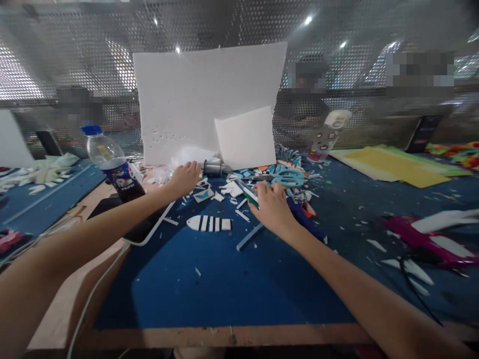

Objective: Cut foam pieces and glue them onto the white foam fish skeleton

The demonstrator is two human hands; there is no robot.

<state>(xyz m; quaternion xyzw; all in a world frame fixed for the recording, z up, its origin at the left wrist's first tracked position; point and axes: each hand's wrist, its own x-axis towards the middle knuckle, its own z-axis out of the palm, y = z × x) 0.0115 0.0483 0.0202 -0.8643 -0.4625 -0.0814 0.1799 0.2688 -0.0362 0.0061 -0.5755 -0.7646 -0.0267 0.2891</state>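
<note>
My left hand point(186, 179) is over the scraps with its fingers curled down, beside a grey cylinder point(213, 167) and crumpled clear plastic point(174, 167); what its fingertips hold, if anything, is hidden. Over the pile of cut scraps, my right hand point(275, 207) has its fingers bent around a slim pen-like tool point(247, 192), white and green, partly covered by the hand. Blue-handled scissors point(290, 178) lie just beyond it. Between my forearms, a flat white boat-shaped piece point(204, 223) with dark cross bands rests on the blue mat. A narrow blue strip point(250, 237) lies nearby.
A Pepsi bottle point(118, 169) and a dark device with a white edge point(149, 227) are on the left. White foam boards point(209, 94) stand at the back. A white bottle point(325, 138), coloured sheets point(404, 164) and a magenta tool point(426, 242) are on the right.
</note>
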